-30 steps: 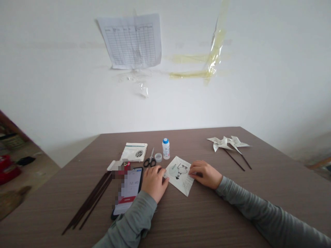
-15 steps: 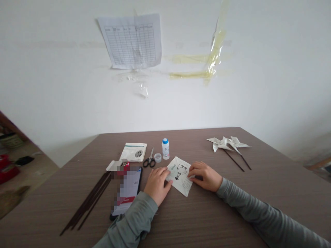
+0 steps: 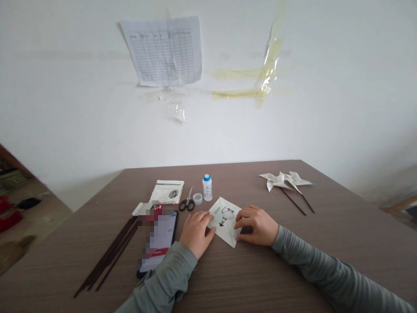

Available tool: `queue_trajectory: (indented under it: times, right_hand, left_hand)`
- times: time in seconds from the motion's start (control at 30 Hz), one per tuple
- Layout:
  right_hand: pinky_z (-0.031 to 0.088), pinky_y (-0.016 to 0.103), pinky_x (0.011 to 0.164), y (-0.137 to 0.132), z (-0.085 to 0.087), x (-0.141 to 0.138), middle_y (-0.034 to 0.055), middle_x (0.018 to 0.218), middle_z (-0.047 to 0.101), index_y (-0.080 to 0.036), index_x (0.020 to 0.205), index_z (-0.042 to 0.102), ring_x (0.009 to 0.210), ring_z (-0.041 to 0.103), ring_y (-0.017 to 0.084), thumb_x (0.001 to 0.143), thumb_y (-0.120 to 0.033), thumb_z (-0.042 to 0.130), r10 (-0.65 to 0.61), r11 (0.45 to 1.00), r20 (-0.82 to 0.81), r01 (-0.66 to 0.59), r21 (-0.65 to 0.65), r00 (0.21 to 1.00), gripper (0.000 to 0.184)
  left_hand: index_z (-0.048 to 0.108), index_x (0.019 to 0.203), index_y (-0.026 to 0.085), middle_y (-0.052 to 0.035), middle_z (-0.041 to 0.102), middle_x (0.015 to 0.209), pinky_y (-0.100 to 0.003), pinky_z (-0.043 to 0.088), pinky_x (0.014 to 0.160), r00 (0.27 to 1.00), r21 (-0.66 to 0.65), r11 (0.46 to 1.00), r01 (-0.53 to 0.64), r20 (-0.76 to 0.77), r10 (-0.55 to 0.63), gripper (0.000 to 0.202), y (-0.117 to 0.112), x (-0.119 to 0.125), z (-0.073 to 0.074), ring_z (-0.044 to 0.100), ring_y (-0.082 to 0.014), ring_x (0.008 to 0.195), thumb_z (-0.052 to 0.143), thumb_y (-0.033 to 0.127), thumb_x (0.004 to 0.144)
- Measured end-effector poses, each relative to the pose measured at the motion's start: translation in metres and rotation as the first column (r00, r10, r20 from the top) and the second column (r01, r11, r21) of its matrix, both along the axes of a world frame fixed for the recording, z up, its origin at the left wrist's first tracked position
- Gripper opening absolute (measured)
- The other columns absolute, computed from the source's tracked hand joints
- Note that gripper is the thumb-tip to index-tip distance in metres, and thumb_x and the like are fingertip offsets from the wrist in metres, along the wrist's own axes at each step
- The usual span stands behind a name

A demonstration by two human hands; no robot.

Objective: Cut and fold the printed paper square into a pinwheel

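A: Both hands flat on the table [image 3: 293, 261], left hand [image 3: 195, 232] and right hand [image 3: 257, 225] pinning the paper square [image 3: 224, 219] between them, fingers spread, gripping nothing.

B: Thin, floppy sheet, probably creased; best pinched by its corners.

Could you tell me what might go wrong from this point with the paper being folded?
The printed white paper square is pinned only at its side corners by the left hand and right hand, so it could slip and crease crooked. The uncapped white glue bottle stands close behind; a forward nudge might tip it.
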State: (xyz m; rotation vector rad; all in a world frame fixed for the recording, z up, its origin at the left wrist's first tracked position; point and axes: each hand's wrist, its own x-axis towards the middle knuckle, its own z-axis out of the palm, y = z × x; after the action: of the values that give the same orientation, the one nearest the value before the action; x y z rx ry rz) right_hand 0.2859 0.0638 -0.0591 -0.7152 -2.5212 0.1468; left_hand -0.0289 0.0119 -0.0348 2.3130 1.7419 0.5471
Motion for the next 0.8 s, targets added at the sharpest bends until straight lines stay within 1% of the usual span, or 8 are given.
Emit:
queue_trajectory:
  times: [0.1, 0.23, 0.4, 0.53, 0.63, 0.7, 0.8]
  right_hand:
    - [0.063, 0.042, 0.093, 0.004, -0.005, 0.002, 0.006, 0.112, 0.098, -0.03, 0.117, 0.1, 0.101, 0.091, 0.028, 0.103, -0.039, 0.113, 0.019, 1.0, 0.004, -0.019, 0.022, 1.0, 0.021]
    - [0.059, 0.04, 0.092, 0.008, -0.009, 0.003, 0.0072, 0.112, 0.097, -0.029, 0.12, 0.101, 0.103, 0.091, 0.028, 0.105, -0.042, 0.113, 0.025, 1.0, 0.002, -0.025, 0.015, 1.0, 0.023]
    - [0.058, 0.04, 0.093, 0.009, -0.01, 0.004, 0.0075, 0.114, 0.097, -0.029, 0.124, 0.1, 0.106, 0.09, 0.028, 0.107, -0.044, 0.111, 0.025, 1.0, 0.019, -0.025, 0.004, 1.0, 0.026]
    - [0.06, 0.041, 0.095, 0.012, -0.011, 0.004, 0.007, 0.113, 0.096, -0.029, 0.124, 0.099, 0.104, 0.09, 0.028, 0.111, -0.041, 0.106, 0.045, 0.999, 0.005, -0.045, 0.022, 0.999, 0.018]
    - [0.064, 0.042, 0.098, 0.015, -0.012, 0.005, 0.0062, 0.113, 0.096, -0.032, 0.126, 0.099, 0.104, 0.09, 0.029, 0.118, -0.041, 0.098, 0.071, 0.997, -0.004, -0.071, 0.025, 0.997, 0.012]
    - [0.066, 0.042, 0.102, 0.016, -0.012, 0.007, 0.0062, 0.116, 0.096, -0.034, 0.13, 0.099, 0.107, 0.09, 0.029, 0.121, -0.041, 0.093, 0.085, 0.996, -0.011, -0.085, 0.014, 0.996, 0.012]
    - [0.069, 0.045, 0.107, 0.018, -0.014, 0.011, 0.0077, 0.121, 0.097, -0.034, 0.138, 0.097, 0.112, 0.091, 0.031, 0.123, -0.032, 0.084, 0.099, 0.995, -0.014, -0.099, 0.005, 0.995, 0.02]
  left_hand:
    - [0.098, 0.146, 0.027, -0.0172, 0.092, 0.167, -0.074, 0.062, 0.146, 1.0, -0.006, 1.0, -0.009, -0.021, 0.008, 0.036, 0.0, 0.002, 0.0, 0.083, -0.0443, 0.163, 0.086, 0.021, 0.112]
    - [0.097, 0.149, 0.028, -0.0165, 0.091, 0.169, -0.073, 0.061, 0.146, 0.998, -0.016, 1.0, 0.002, -0.056, -0.003, 0.038, 0.0, 0.003, 0.0, 0.082, -0.0435, 0.163, 0.084, 0.024, 0.113]
    - [0.097, 0.149, 0.025, -0.0184, 0.091, 0.17, -0.076, 0.06, 0.147, 1.0, -0.033, 0.999, 0.0, -0.027, -0.001, 0.038, 0.0, 0.004, 0.001, 0.082, -0.0447, 0.164, 0.084, 0.022, 0.113]
    - [0.096, 0.15, 0.025, -0.0202, 0.09, 0.171, -0.077, 0.059, 0.147, 1.0, -0.046, 0.999, 0.009, -0.02, -0.01, 0.039, 0.0, 0.003, 0.002, 0.08, -0.0458, 0.166, 0.083, 0.023, 0.113]
    - [0.096, 0.151, 0.024, -0.0211, 0.089, 0.172, -0.078, 0.058, 0.147, 1.0, -0.051, 0.999, 0.012, -0.015, -0.013, 0.041, 0.0, 0.002, 0.0, 0.079, -0.0463, 0.167, 0.081, 0.023, 0.114]
    - [0.095, 0.152, 0.024, -0.0207, 0.089, 0.172, -0.078, 0.058, 0.148, 1.0, -0.037, 0.999, 0.018, -0.007, -0.018, 0.041, 0.001, 0.001, -0.003, 0.079, -0.046, 0.167, 0.08, 0.023, 0.114]
    - [0.096, 0.152, 0.024, -0.02, 0.09, 0.171, -0.077, 0.057, 0.149, 1.0, -0.02, 1.0, 0.022, -0.001, -0.022, 0.04, 0.002, -0.001, -0.008, 0.08, -0.0459, 0.166, 0.081, 0.022, 0.114]
